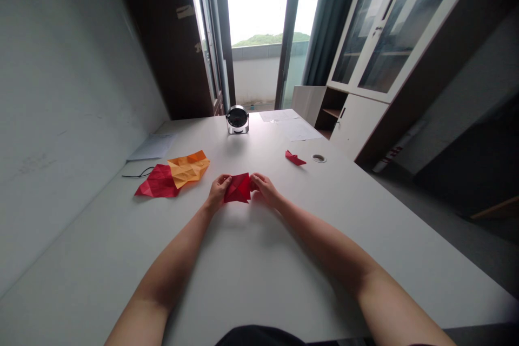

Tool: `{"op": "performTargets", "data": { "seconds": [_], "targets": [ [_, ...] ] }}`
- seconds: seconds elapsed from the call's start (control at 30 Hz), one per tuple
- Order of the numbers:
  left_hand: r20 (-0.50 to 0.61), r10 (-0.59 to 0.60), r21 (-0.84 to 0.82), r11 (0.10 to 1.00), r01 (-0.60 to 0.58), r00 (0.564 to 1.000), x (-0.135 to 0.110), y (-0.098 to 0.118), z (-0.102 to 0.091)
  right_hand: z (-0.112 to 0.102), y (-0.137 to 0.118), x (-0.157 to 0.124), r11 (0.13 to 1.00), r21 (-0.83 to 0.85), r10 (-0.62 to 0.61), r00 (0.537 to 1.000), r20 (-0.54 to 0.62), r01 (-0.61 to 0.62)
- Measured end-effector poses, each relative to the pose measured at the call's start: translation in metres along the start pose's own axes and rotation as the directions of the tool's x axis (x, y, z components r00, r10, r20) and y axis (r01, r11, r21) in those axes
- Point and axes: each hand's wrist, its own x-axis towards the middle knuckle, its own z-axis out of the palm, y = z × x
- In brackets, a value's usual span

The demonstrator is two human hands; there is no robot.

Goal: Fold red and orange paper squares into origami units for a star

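One folded piece of bright red paper, roughly square with a pointed flap at its lower right corner (pixel 237 189), is held up between two bare hands over the middle of a broad white tabletop (pixel 227 259); whether its lower edge touches the surface cannot be told. The person's left hand (pixel 219 190) is closed on the left edge, thumb laid across the near face and the fingers mostly hidden behind. The right hand (pixel 263 186) has its thumb and fingers drawn together on the opposite edge, with no visible gap, though how firmly they press cannot be told. Left of the hands lie a creased crimson paper sheet (pixel 157 183) and a creased yellow-orange paper sheet (pixel 190 167), overlapping where they meet, with a thin black cord (pixel 138 175) just beside the crimson one. To the right, a small, narrow red folded paper shape (pixel 295 158) rests near a round hole with a pale rim (pixel 319 159) in the tabletop. Farther off, near the far edge, stands a round black-faced device in a silvery frame (pixel 237 119). Beyond the table are a bright glass window (pixel 259 0) and a white glass-doored cabinet (pixel 367 32).
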Motion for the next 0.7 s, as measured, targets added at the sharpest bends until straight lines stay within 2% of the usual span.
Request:
{"op": "performTargets", "data": {
  "seconds": [0.17,0.4,0.47,0.57,0.7],
  "targets": [
    [-0.078,0.017,-0.075,0.997,-0.023,0.997,0.004,0.0,-0.004,0.003,-0.007,-0.005,0.999,-0.046,-0.002,0.997,0.084,0.006],
    [-0.095,-0.005,-0.154,0.988,-0.01,0.995,0.006,0.001,-0.008,0.007,-0.008,-0.008,0.983,-0.172,-0.008,0.956,0.294,0.061],
    [-0.081,0.0,-0.133,0.991,-0.011,0.997,0.006,0.0,-0.01,0.007,-0.003,-0.006,0.976,-0.201,-0.024,0.961,0.274,0.081],
    [-0.043,0.009,-0.109,0.994,-0.014,0.999,0.007,-0.001,-0.012,0.004,0.005,-0.002,0.974,-0.212,-0.046,0.982,0.182,0.084],
    [0.009,0.003,-0.097,0.995,-0.002,1.0,0.006,-0.001,-0.012,0.0,0.009,0.001,0.991,-0.114,-0.06,0.992,0.112,0.073]
  ]
}}
